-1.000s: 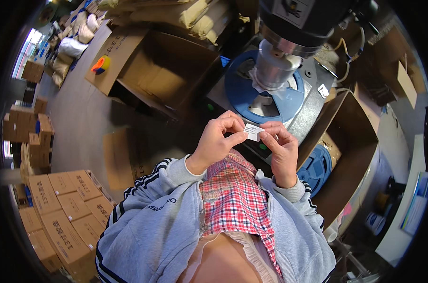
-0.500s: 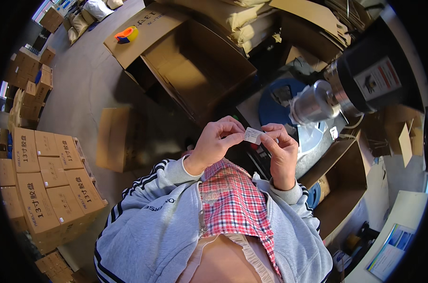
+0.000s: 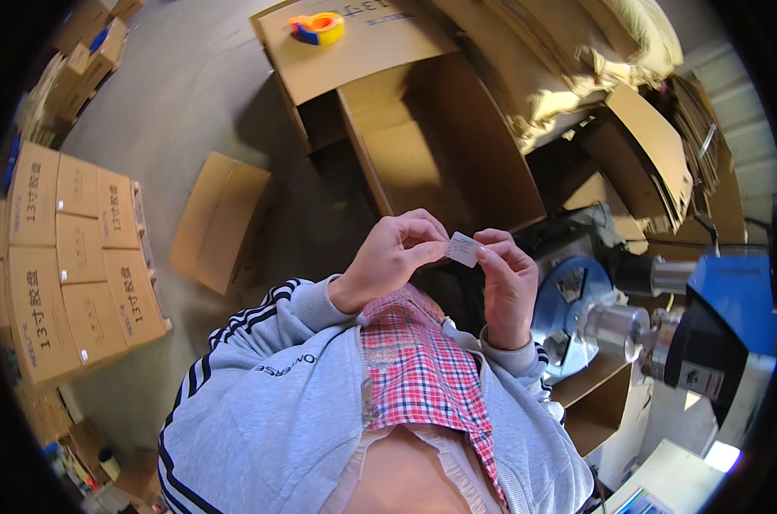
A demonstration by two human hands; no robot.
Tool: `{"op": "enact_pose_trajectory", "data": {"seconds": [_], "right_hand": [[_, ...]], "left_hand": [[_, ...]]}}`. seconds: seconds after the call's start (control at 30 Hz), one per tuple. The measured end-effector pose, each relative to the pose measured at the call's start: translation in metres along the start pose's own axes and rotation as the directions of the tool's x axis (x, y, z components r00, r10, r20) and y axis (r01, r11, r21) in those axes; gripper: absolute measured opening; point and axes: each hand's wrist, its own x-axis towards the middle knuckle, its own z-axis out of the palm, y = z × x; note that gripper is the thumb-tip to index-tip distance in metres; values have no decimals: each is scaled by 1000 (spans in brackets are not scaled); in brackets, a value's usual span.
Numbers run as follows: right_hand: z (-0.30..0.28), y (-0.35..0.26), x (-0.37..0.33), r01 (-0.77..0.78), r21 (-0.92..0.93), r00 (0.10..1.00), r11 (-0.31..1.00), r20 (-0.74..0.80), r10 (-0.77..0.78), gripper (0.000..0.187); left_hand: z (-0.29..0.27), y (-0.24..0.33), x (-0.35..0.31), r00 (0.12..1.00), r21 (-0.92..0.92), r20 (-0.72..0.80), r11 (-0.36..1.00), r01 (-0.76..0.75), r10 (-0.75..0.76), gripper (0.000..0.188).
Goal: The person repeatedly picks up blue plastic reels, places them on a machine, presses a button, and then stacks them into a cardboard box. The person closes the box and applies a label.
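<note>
A small white printed label [image 3: 464, 249] is held up in front of my chest, tilted between both hands. My left hand [image 3: 394, 257] pinches its left edge between thumb and fingertips. On the other side, my right hand [image 3: 508, 278] grips the right edge with thumb and forefinger, the other fingers curled. Beyond the hands stands a large open cardboard box [image 3: 444, 141] with one flap folded outward. On that flap lies an orange and yellow tape dispenser [image 3: 318, 28]. The part of the label under my fingertips is hidden.
To the right is a machine with a metal cylinder [image 3: 615, 330] and a blue disc [image 3: 568, 304]. A smaller carton [image 3: 219, 223] sits on the floor at left, near stacked cartons [image 3: 71, 257]. Flattened cardboard [image 3: 650, 146] leans at the far right.
My view has swung to the right, so the boxes and machine sit differently in the picture. Both hands keep their hold on the label, which is slightly turned.
</note>
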Motion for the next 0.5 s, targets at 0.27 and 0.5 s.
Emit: {"op": "enact_pose_trajectory", "data": {"seconds": [0.27, 0.5], "right_hand": [[27, 19, 64, 10, -55, 996, 998, 84, -6, 4], [72, 51, 102, -100, -99, 938, 990, 323, 127, 20]], "left_hand": [[-53, -15, 1, 956, 53, -292, 999, -2, 17, 13], [-94, -31, -41, 893, 114, -443, 983, 141, -76, 15]]}}
